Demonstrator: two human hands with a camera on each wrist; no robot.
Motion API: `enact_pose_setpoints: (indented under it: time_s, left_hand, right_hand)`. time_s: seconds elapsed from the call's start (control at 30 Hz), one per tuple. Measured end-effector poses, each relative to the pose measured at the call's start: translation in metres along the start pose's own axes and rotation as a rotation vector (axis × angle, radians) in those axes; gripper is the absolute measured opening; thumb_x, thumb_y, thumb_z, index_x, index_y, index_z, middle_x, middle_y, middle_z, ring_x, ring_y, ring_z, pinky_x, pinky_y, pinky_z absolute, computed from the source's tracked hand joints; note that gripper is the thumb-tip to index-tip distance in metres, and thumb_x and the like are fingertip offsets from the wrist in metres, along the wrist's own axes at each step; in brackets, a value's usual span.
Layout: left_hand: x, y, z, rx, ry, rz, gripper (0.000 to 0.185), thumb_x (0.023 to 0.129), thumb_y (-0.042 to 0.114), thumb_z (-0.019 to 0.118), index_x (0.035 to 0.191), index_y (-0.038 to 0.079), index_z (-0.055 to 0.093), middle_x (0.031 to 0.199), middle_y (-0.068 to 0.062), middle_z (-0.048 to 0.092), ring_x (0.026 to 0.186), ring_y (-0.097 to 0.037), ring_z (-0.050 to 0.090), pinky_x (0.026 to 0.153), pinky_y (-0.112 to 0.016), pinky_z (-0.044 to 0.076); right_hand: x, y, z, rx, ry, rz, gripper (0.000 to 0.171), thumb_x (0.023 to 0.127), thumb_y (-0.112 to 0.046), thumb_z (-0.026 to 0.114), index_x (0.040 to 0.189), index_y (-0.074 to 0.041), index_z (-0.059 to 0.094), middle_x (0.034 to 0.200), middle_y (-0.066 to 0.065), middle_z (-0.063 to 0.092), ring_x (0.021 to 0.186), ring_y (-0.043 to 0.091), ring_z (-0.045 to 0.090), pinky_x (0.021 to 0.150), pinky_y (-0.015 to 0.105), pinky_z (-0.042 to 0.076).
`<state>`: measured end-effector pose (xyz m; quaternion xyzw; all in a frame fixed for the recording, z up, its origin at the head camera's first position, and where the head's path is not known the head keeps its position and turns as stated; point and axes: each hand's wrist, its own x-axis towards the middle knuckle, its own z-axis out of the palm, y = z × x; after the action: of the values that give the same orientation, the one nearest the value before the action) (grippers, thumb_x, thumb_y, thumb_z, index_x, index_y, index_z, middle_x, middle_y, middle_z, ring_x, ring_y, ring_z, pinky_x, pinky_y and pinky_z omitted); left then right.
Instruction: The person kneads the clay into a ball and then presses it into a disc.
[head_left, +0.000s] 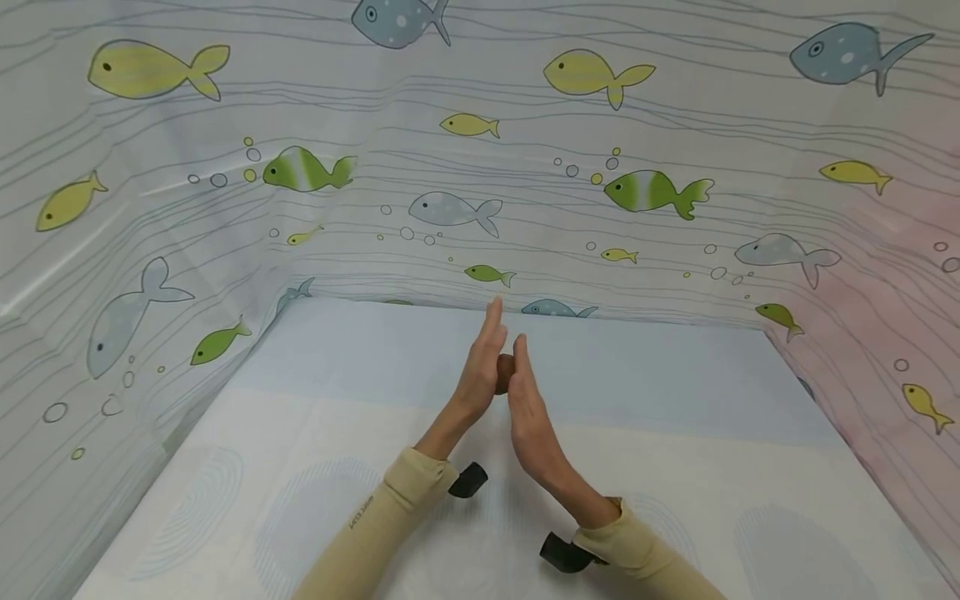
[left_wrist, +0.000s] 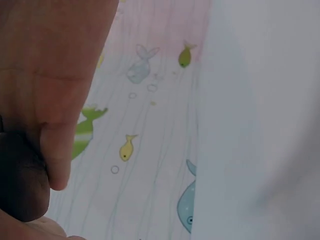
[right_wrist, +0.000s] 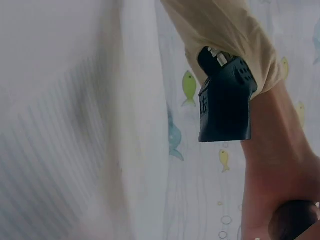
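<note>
A small brown ball [head_left: 504, 372] sits squeezed between my two palms above the middle of the table. My left hand [head_left: 482, 360] presses it from the left and my right hand [head_left: 527, 398] from the right, both with fingers straight and pointing away from me. Most of the ball is hidden by the hands in the head view. The left wrist view shows the left palm [left_wrist: 55, 75] and the dark ball [left_wrist: 20, 180] against it. In the right wrist view the ball [right_wrist: 292, 221] shows at the bottom right, below the left forearm [right_wrist: 280, 150].
A pale sheet with faint blue shapes covers the table [head_left: 675, 467]. Fish-print curtains [head_left: 660, 192] wall in the left, back and right sides. A black camera is strapped under each wrist, left [head_left: 468, 481] and right [head_left: 564, 554].
</note>
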<state>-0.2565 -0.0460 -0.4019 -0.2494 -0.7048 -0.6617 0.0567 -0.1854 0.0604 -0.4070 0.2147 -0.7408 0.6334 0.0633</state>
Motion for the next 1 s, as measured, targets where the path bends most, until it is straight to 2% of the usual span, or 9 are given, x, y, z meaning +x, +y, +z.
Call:
enact_pose_setpoints:
  time_s: [0.1,0.33,0.53,0.57,0.67,0.73,0.8,0.9,1.0]
  left_hand:
    - [0.000,-0.006,-0.002,-0.006,-0.007,-0.024,0.069,0.104,0.041,0.022,0.158,0.001,0.005,0.166,-0.006,0.002,0.152,-0.014,-0.002,0.123,-0.041,0.003]
    - [-0.003,-0.019,0.000,-0.047,-0.050,-0.081,0.069,0.105,0.046,0.016,0.159,0.005,0.004,0.166,-0.004,-0.001,0.152,-0.014,-0.005,0.122,-0.044,0.000]
    - [-0.009,-0.021,0.005,-0.105,-0.091,-0.122,0.064,0.107,0.041,0.012,0.159,0.006,0.005,0.166,-0.007,0.003,0.152,-0.016,-0.001,0.122,-0.046,0.002]
    - [-0.009,-0.020,0.005,-0.111,-0.095,-0.129,0.063,0.107,0.041,0.011,0.159,0.007,0.005,0.166,-0.008,0.006,0.151,-0.016,0.002,0.122,-0.046,0.003]
    - [-0.011,-0.020,0.007,-0.132,-0.101,-0.140,0.059,0.108,0.037,0.010,0.160,0.010,0.008,0.153,-0.021,0.033,0.145,-0.025,0.028,0.121,-0.046,0.011]
    - [-0.012,-0.020,0.008,-0.135,-0.107,-0.138,0.057,0.109,0.036,0.010,0.160,0.011,0.010,0.152,-0.021,0.035,0.143,-0.026,0.031,0.121,-0.046,0.013]
    - [-0.013,-0.020,0.009,-0.130,-0.115,-0.130,0.056,0.109,0.035,0.011,0.159,0.010,0.011,0.155,-0.020,0.033,0.145,-0.026,0.029,0.121,-0.046,0.012]
    - [-0.013,-0.020,0.010,-0.104,-0.128,-0.100,0.057,0.109,0.034,0.012,0.159,0.006,0.011,0.166,-0.006,0.009,0.152,-0.019,0.005,0.122,-0.045,0.004]
    - [-0.013,-0.021,0.011,-0.082,-0.131,-0.083,0.058,0.108,0.032,0.014,0.157,0.002,0.016,0.166,-0.004,0.009,0.153,-0.020,0.000,0.123,-0.045,0.003]
  right_hand:
    - [-0.003,-0.001,0.002,0.007,0.000,-0.011,0.056,0.111,-0.030,0.017,0.159,-0.009,-0.005,0.166,0.001,-0.007,0.152,0.018,-0.006,0.122,0.049,0.003]
    - [-0.001,-0.003,0.002,0.005,0.014,-0.044,0.055,0.111,-0.027,0.016,0.159,-0.009,-0.003,0.166,0.000,-0.005,0.152,0.015,-0.004,0.119,0.022,0.004]
    - [0.002,-0.002,0.001,-0.006,0.039,-0.068,0.054,0.111,-0.026,0.016,0.159,-0.008,-0.001,0.166,0.000,-0.003,0.152,0.015,-0.003,0.118,0.018,0.004]
    - [0.003,-0.002,0.001,-0.012,0.044,-0.071,0.054,0.111,-0.026,0.016,0.159,-0.008,-0.001,0.166,0.000,-0.002,0.152,0.015,-0.003,0.118,0.018,0.003]
    - [0.004,0.000,-0.001,-0.030,0.055,-0.086,0.054,0.111,-0.026,0.016,0.159,-0.007,-0.001,0.166,0.001,-0.002,0.152,0.015,-0.003,0.119,0.020,0.000]
    - [0.006,0.001,-0.002,-0.044,0.063,-0.100,0.054,0.111,-0.025,0.016,0.159,-0.006,0.000,0.166,0.002,-0.002,0.152,0.015,-0.003,0.121,0.025,-0.002]
    - [0.007,0.003,-0.003,-0.054,0.072,-0.116,0.053,0.111,-0.023,0.015,0.158,-0.005,0.001,0.166,0.003,-0.001,0.152,0.017,-0.003,0.122,0.032,-0.004]
    - [0.010,0.005,-0.005,-0.062,0.082,-0.129,0.053,0.111,-0.022,0.015,0.158,-0.004,0.003,0.166,0.004,0.001,0.153,0.018,-0.001,0.122,0.040,-0.004]
    - [0.014,0.007,-0.008,-0.083,0.094,-0.133,0.053,0.111,-0.022,0.015,0.158,-0.002,0.003,0.166,0.009,0.006,0.153,0.020,0.002,0.122,0.043,-0.004]
